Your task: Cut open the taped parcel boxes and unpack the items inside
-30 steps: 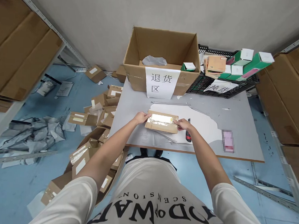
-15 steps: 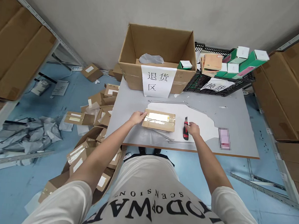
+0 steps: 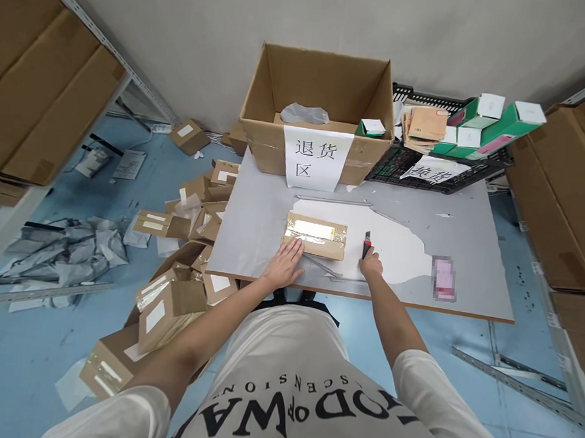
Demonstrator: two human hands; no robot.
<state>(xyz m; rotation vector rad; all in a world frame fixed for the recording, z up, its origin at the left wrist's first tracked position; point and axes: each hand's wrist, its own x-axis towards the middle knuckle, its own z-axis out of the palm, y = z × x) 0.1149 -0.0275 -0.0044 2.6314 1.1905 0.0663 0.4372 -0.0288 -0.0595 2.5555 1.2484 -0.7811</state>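
Observation:
A small taped cardboard box (image 3: pixel 320 247) with a white label lies flat on the grey table (image 3: pixel 264 197). My left hand (image 3: pixel 284 263) rests at its near left corner, fingers spread and touching the box. To the right of the box, my right hand (image 3: pixel 371 262) is closed around a red and black utility knife (image 3: pixel 367 246), its tip pointing away from me. A white sheet (image 3: pixel 395 242) lies beneath the knife and part of the box.
Behind stands a large open carton (image 3: pixel 264 144) with a paper sign. Beside it, a black crate (image 3: pixel 453 182) holds green boxes and orange packets. A pink item (image 3: pixel 444 278) lies at the table's right. Opened cardboard boxes (image 3: pixel 168 307) are piled on the floor at left.
My left hand has gone from the box's left end to its near left corner and spread out. My right hand has closed around the knife, which lay on the sheet before.

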